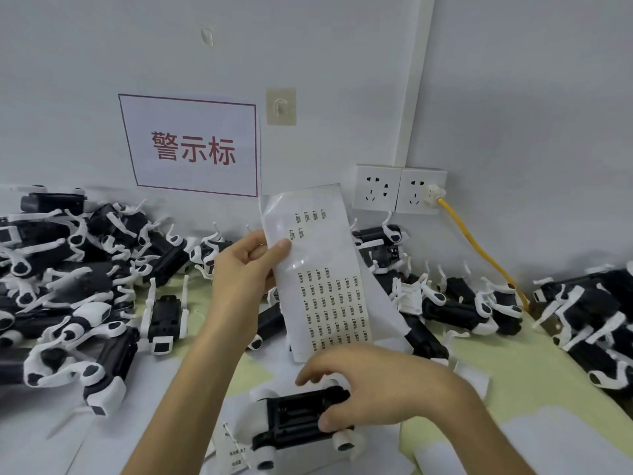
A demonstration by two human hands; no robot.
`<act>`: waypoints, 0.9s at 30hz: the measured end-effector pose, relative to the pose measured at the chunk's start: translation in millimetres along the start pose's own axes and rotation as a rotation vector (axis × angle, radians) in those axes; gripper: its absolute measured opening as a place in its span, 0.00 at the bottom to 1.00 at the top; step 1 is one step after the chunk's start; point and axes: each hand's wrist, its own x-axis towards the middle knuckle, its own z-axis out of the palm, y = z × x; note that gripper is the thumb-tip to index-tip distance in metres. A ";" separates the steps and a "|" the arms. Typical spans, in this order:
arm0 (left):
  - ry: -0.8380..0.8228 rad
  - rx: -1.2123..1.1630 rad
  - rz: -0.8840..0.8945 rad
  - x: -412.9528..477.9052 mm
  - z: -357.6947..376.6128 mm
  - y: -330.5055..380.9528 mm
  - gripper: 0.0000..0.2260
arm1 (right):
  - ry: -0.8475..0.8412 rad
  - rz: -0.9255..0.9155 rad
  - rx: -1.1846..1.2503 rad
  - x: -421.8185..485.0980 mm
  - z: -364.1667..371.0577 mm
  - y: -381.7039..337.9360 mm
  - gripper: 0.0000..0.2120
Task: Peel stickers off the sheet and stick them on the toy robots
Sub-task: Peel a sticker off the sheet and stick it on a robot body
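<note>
The left hand [239, 269] holds the sheet [329, 248] up off the desk [513, 371], its fingers [282, 247] clamped on the sheet's left edge about a third of the way down, thumb on the printed face and the others behind. The sheet's long axis runs from low and near to high and far, leaning a little to the left at the top. The dense block of stickers [329, 303] fills its lower half, with only a few left near the top. Directly below the sheet's bottom edge, the right hand [380, 389] rests on one robot [294, 418] that lies belly up on the desk, long axis running left to right across the view. The thumb presses the near side of its black body and the curled fingers [308, 373] reach over the far side, so they look closed on the robot's right end, though motion blur softens them. The stickers therefore lie just above and beyond the right fingertips, and since the left hand is taken up with the sheet, the right is the nearer and likelier one to do the peeling. My judgement is that it has to let go of the robot and rise a short way to the lowest rows. Heaps [68, 269] of other robots lie to either side
</note>
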 end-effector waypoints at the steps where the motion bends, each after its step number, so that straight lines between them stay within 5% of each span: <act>1: 0.002 0.009 0.008 -0.8 1.6 0.9 0.07 | 0.033 -0.003 -0.022 -5.1 -2.3 -1.4 0.23; 4: 0.008 0.032 0.027 -3.9 6.2 4.5 0.06 | 0.256 -0.132 0.100 -19.0 -13.1 -8.1 0.14; 6: -0.012 0.039 0.043 -7.5 10.5 8.5 0.06 | 0.561 -0.269 0.262 -22.3 -18.3 -12.3 0.07; 9: -0.090 0.055 0.071 -14.8 18.1 14.7 0.05 | 1.051 -0.387 0.274 -18.7 -21.6 -11.5 0.08; 12: -0.193 0.074 0.105 -22.4 26.0 19.7 0.05 | 1.316 -0.362 0.256 -14.2 -22.9 -7.0 0.09; 17: -0.359 0.088 0.105 -32.3 35.2 22.8 0.08 | 1.435 -0.334 0.265 -14.4 -25.0 -3.6 0.10; 27: -0.326 0.134 0.200 -37.0 44.8 23.3 0.08 | 1.454 -0.354 0.203 -14.7 -25.8 -2.3 0.07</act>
